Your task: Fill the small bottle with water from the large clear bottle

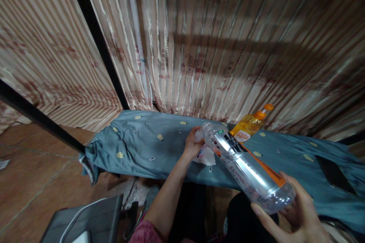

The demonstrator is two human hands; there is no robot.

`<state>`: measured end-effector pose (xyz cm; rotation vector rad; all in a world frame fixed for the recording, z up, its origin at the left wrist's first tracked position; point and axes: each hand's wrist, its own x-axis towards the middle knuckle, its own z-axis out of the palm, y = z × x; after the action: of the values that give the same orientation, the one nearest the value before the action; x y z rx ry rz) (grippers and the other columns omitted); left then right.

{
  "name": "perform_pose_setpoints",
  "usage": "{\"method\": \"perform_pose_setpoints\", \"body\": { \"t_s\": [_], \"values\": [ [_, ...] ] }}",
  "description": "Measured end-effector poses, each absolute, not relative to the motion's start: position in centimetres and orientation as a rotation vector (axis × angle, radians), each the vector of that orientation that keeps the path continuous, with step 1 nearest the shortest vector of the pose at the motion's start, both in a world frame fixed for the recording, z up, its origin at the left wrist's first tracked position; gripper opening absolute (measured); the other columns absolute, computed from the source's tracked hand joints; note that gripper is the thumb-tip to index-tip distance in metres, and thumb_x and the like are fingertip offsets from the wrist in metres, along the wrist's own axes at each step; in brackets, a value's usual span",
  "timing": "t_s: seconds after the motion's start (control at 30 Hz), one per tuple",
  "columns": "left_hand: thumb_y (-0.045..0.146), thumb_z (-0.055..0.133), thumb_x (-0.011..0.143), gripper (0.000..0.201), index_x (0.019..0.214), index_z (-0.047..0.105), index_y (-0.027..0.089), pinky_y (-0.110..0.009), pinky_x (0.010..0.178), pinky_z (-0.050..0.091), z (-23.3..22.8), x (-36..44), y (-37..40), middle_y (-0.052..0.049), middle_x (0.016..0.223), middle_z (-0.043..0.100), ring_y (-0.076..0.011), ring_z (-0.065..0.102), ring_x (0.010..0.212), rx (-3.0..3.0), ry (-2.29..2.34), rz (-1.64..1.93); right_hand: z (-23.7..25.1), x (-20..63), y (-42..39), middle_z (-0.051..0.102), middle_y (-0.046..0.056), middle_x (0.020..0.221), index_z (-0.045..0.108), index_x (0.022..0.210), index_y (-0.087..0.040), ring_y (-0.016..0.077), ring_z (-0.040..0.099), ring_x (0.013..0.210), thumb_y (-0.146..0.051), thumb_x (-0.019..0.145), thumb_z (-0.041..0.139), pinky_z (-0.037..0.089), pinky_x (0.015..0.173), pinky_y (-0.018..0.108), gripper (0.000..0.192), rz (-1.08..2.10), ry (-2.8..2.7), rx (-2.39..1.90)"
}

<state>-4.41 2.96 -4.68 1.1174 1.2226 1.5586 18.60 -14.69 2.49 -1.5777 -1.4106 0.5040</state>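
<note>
we've got the clear plastic bottle (245, 167) lying almost flat in mid-air, long axis running from the base low and near us on the right up to the neck further off, toward the left. our right hand (293, 212) cradles the base end from underneath, fingers curled up around the bottom, thumb along the near side, wrapped on the bottle rather than loose. our left hand (194, 144) is at the far end, fingers closed together at the cap end; the cap itself is hidden by the fingers, so we can't tell if it's on. under the left hand there's a scrap of white paper (207, 157) on the blue-grey cloth (148, 140) that covers the table.

just beyond the neck, to the right, an orange-capped bottle (251, 123) lies tilted on the cloth, near but apart. the curtain (199, 45) hangs close behind the table's far edge. the cloth is open to the left; on the right lies a dark flat thing (333, 174).
</note>
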Motion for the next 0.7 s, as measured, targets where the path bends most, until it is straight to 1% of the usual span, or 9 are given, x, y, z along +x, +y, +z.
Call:
{"method": "perform_pose_setpoints", "body": {
  "t_s": [0.23, 0.33, 0.47, 0.7],
  "values": [
    [0.004, 0.074, 0.063, 0.047, 0.106, 0.063, 0.020, -0.032, 0.093, 0.051, -4.09, -4.38, 2.70, 0.000, 0.100, 0.071, -0.0179, 0.066, 0.093, 1.101, 1.244, 1.548, 2.49, 18.68, -14.77, 0.051, 0.014, 0.148, 0.043, 0.147, -0.026, 0.0336, 0.070, 0.106, -0.055, 0.061, 0.082, 0.060, 0.084, 0.040, 0.099, 0.437, -1.458, -1.573],
    [0.005, 0.074, 0.065, 0.045, 0.106, 0.063, 0.020, -0.033, 0.093, 0.051, -4.04, -4.39, 2.68, -0.001, 0.100, 0.071, -0.0178, 0.066, 0.092, 1.105, 1.251, 1.538, 2.44, 18.70, -14.79, 0.051, 0.014, 0.148, 0.042, 0.148, -0.027, 0.0316, 0.071, 0.103, -0.054, 0.063, 0.082, 0.059, 0.085, 0.039, 0.097, 0.460, -1.466, -1.550],
    [0.006, 0.074, 0.064, 0.045, 0.106, 0.063, 0.019, -0.034, 0.094, 0.050, -4.12, -4.43, 2.73, -0.002, 0.103, 0.071, -0.0193, 0.066, 0.096, 1.122, 1.263, 1.539, 2.59, 18.53, -14.85, 0.046, 0.014, 0.151, 0.043, 0.147, -0.027, 0.0297, 0.071, 0.102, -0.053, 0.065, 0.082, 0.059, 0.083, 0.035, 0.094, 0.422, -1.482, -1.540],
    [0.004, 0.074, 0.064, 0.047, 0.107, 0.063, 0.019, -0.035, 0.096, 0.050, -4.31, -4.49, 2.85, -0.002, 0.099, 0.071, -0.0199, 0.067, 0.094, 1.122, 1.246, 1.531, 2.75, 18.42, -14.79, 0.048, 0.014, 0.150, 0.041, 0.148, -0.027, 0.0296, 0.073, 0.098, -0.054, 0.065, 0.081, 0.059, 0.084, 0.036, 0.096, 0.423, -1.488, -1.545]
  ]
}}
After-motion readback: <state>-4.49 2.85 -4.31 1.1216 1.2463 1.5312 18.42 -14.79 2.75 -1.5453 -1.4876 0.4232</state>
